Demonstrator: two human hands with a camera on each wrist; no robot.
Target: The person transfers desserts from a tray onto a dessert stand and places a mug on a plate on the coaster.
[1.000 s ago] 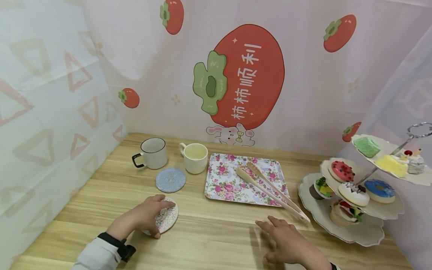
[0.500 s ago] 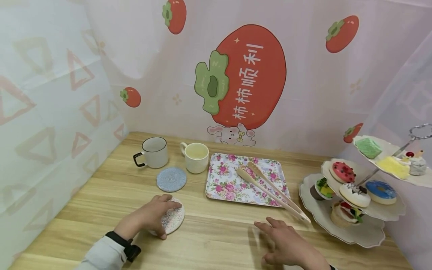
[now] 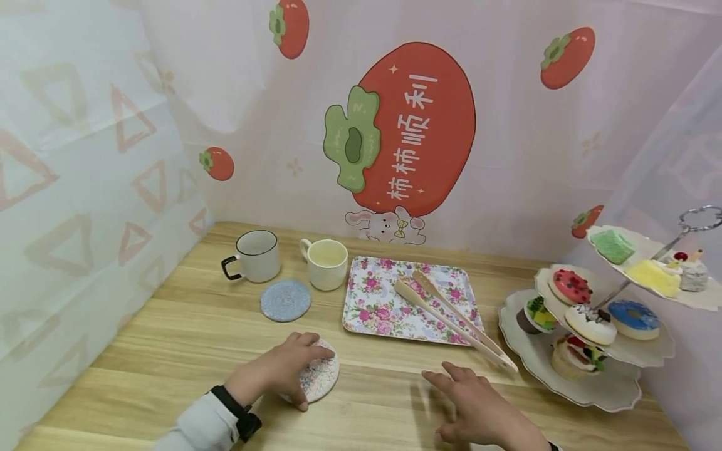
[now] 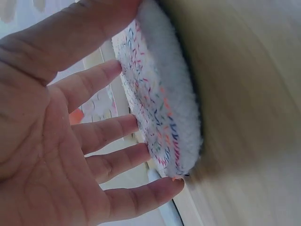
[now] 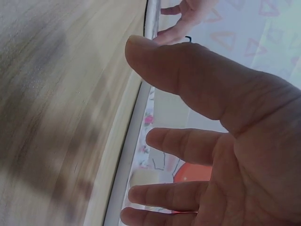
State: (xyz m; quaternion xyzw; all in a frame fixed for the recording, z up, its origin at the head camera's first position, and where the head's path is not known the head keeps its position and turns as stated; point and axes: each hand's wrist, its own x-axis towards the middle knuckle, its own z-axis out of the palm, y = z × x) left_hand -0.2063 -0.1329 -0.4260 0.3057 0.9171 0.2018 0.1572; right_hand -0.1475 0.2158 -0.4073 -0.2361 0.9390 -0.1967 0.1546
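My left hand (image 3: 286,366) spans a round white coaster (image 3: 324,376) with coloured flecks, low at the wooden tabletop. Thumb and fingertips hold it near its edges; in the left wrist view the coaster's (image 4: 155,103) thick pale rim faces the camera. The palm hides part of it in the head view. Behind it lies a blue-grey round coaster (image 3: 285,300). Over the front of the table to the right, my right hand (image 3: 476,401) hovers with spread, slightly bent fingers, holding nothing. The floral tray (image 3: 372,313) lies beyond it.
A white mug (image 3: 262,260) with a black handle and a cream mug (image 3: 327,269) stand at the back left. Wooden tongs (image 3: 445,316) lie across the tray, handles past its front edge. A tiered stand (image 3: 598,391) with cakes and doughnuts occupies the right side.
My left hand has moved to the right and slightly nearer, and the flecked coaster has travelled with it. The right hand has hardly moved.
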